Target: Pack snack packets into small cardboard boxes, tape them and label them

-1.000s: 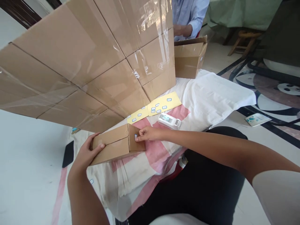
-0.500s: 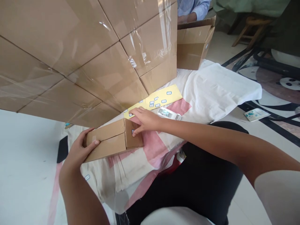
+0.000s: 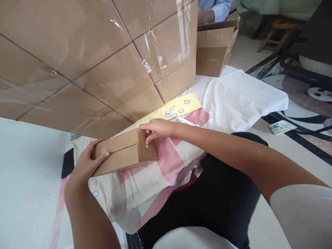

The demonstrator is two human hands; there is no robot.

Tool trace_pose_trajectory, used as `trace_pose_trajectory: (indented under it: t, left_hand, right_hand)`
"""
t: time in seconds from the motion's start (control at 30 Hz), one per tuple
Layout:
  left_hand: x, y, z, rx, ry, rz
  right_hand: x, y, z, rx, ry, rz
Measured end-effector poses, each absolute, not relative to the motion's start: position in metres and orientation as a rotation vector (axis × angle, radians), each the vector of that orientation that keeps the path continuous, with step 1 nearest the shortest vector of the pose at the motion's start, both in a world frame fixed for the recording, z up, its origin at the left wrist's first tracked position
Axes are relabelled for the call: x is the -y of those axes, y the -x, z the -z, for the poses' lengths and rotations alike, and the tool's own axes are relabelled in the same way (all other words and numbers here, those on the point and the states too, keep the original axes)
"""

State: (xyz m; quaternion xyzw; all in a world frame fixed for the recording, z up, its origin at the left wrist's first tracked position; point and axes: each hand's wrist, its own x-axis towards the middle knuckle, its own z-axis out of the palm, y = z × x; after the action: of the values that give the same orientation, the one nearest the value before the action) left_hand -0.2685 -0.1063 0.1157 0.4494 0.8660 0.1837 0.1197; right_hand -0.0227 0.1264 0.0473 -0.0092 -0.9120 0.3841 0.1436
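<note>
A small cardboard box (image 3: 121,154) lies on the cloth in front of me. My left hand (image 3: 86,159) grips its left end, thumb on the top and fingers over the far side. My right hand (image 3: 155,129) is at the other end, fingertips by the upper edge of the end face and thumb apart from them, low on that face. A small blue-edged label (image 3: 146,146) shows on the end face just below this thumb. Behind the right hand lies a yellow sheet (image 3: 193,100) bearing several similar labels.
A tall stack of taped cartons (image 3: 103,69) rises right behind the box. An open carton (image 3: 211,60) stands at the back, with a co-worker's hand (image 3: 206,16) over it. A white item (image 3: 185,121) lies partly behind my right forearm. A wooden stool (image 3: 278,33) stands farther off.
My right hand has shifted slightly up and left; its thumb has come off the label on the box's end face. My left hand keeps its grip.
</note>
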Motion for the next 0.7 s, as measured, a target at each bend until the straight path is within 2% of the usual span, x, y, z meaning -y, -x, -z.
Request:
trace_pose_trajectory:
  t: [0.3,0.57,0.7]
  left_hand:
    - [0.106,0.270,-0.114,-2.498,-1.337,-0.576]
    - [0.106,0.270,-0.115,-2.473,-1.374,-0.562]
    - [0.102,0.273,-0.114,-2.386,-1.465,-0.522]
  right_hand:
    - [-0.131,0.026,-0.038,2.666,-0.072,-1.061]
    - [-0.126,0.018,-0.052,2.806,-0.050,-0.859]
    - [-0.107,0.010,-0.055,2.798,-0.121,-0.906]
